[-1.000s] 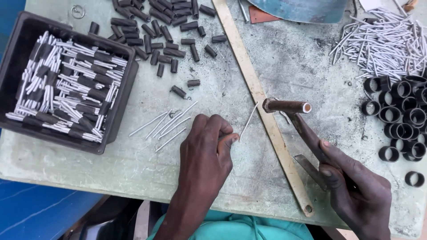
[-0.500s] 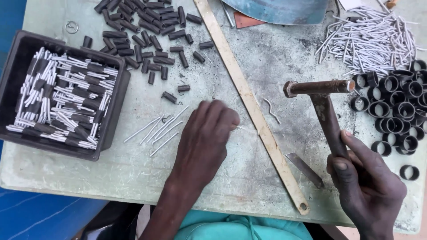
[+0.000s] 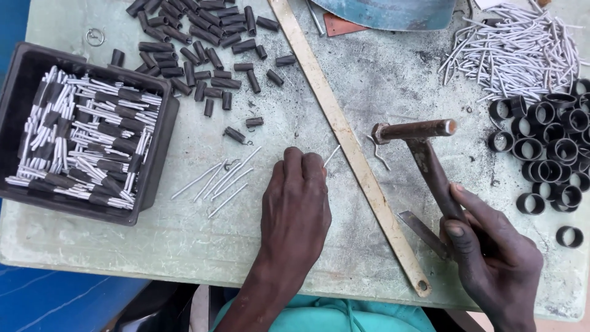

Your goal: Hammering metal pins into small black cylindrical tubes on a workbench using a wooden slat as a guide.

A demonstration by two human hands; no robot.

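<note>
A rusty hammer [image 3: 424, 154] is gripped by its handle in the right hand [image 3: 491, 258], fingers wrapped tight, with the head raised just right of a long flat metal strip [image 3: 350, 147] that lies slantwise across the pale worktable [image 3: 184, 246]. The left hand [image 3: 295, 209] is laid palm-down on the table, and a thin white pin [image 3: 332, 155] is pinched at its fingertips, the free end pointing toward the strip. A bent wire piece [image 3: 380, 152] lies between strip and hammer head. More loose white pins [image 3: 221, 179] are scattered just left of the left hand. A black tray [image 3: 157, 178] at the left edge is filled with sleeved pins — short dark tubes [image 3: 203, 55] are strewn above it. Black rings [image 3: 547, 154] and a heap of white pins [image 3: 516, 52] are seen at the right.
</note>
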